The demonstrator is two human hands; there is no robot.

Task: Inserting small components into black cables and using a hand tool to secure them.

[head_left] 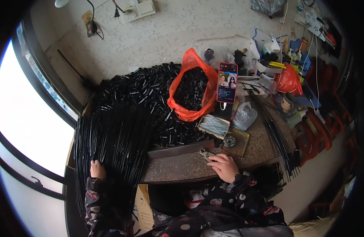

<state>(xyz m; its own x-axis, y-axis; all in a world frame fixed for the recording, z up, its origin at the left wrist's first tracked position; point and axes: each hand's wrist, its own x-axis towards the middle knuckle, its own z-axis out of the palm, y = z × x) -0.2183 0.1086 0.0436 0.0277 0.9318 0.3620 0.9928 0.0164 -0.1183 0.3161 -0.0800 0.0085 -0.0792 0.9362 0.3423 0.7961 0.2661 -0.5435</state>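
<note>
My left hand (97,169) is closed at the near left, its fingers curled on long thin black rods (111,130). The rods lie side by side in a thick bundle over the left end of the table. On the stone-patterned tabletop (186,164), my right hand (225,167) grips a pair of pincers (206,153), whose metal jaws point away to the left. Beyond the pincers, a shallow yellowish tray (240,146) holds a small heap of shiny metal pieces (229,142). Behind it, a box of thin silvery pins or wires (214,125) stands beside a clear plastic bag (245,116).
A large pile of short black tubular parts (130,87) spreads behind a low dark strip (182,149). An open red plastic bag (211,102) holds small dark pieces. A phone (227,83) stands upright beside it. More black rods (274,132) overhang the table's right edge.
</note>
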